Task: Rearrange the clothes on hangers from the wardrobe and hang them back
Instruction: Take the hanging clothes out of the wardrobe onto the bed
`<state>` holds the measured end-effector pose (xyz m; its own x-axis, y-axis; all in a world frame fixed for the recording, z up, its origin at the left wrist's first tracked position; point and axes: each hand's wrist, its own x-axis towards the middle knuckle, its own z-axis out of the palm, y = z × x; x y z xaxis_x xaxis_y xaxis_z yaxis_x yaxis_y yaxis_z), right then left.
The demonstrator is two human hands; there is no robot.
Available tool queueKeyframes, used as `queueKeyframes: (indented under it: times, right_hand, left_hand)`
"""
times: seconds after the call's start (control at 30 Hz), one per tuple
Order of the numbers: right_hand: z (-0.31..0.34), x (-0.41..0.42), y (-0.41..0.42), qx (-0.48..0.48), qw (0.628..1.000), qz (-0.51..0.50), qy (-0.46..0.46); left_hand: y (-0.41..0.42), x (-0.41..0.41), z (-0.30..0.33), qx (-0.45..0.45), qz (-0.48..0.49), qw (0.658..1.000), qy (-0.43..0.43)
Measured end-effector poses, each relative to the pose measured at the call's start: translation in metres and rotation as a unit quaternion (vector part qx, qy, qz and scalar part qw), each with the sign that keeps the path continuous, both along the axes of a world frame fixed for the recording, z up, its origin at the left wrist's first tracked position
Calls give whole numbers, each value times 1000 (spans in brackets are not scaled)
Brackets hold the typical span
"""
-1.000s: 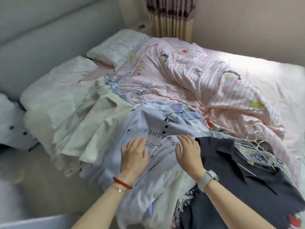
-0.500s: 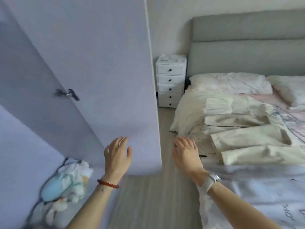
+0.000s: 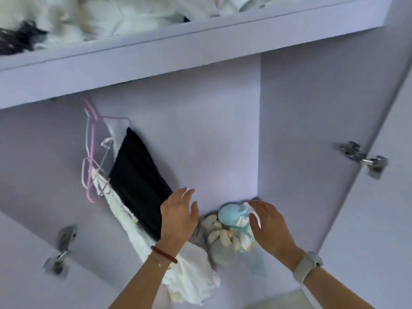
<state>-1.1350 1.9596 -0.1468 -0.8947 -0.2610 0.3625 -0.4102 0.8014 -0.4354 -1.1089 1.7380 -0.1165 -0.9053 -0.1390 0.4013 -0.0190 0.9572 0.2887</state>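
I have swung from the bed to the open wardrobe [image 3: 223,134], left hand [image 3: 178,217] and right hand [image 3: 270,226] spread and empty at lower centre, reaching toward the remaining hung clothes [image 3: 138,181] left of centre.

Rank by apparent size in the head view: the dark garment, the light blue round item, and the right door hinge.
1. dark garment
2. light blue round item
3. right door hinge
The last two look close, and depth differs, so that order is unsure.

Bare forearms, no sleeves; red bead bracelet [image 3: 164,254] on left wrist, pale smartwatch [image 3: 308,266] on right
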Motion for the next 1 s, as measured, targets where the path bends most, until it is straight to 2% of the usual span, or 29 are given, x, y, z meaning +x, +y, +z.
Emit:
queueKeyframes:
  times: [0.17,0.3,0.4,0.47,0.57,0.67,0.7,0.87,1.0]
  right_hand:
    - [17,-57,-84,-47,986,157,-44]
    - [52,-77,-160,-122,951,265,-103]
    - [90,-74,-222,-180,892,355,-213]
    - [115,-68,-263,-216,852,389,-277]
    - [145,-57,-312,-279,797,390,-367]
    - [160,-53,-337,-362,705,373,-482]
    - [160,-53,-341,-373,694,366,-495]
    - [153,-64,-348,-398,757,296,-425]
    - [154,-74,-337,-389,786,275,-394]
  left_hand:
    - [-60,10,37,-2,166,983,74]
    - [-94,29,67,22,264,950,165]
    - [-118,46,78,22,298,934,195]
    - [-136,52,82,73,312,924,208]
    - [-157,54,88,160,326,909,204]
    - [-169,51,90,179,309,919,166]
    - [-173,49,90,185,303,922,154]
    - [-179,23,91,243,274,922,123]
    - [-167,8,85,245,255,925,140]
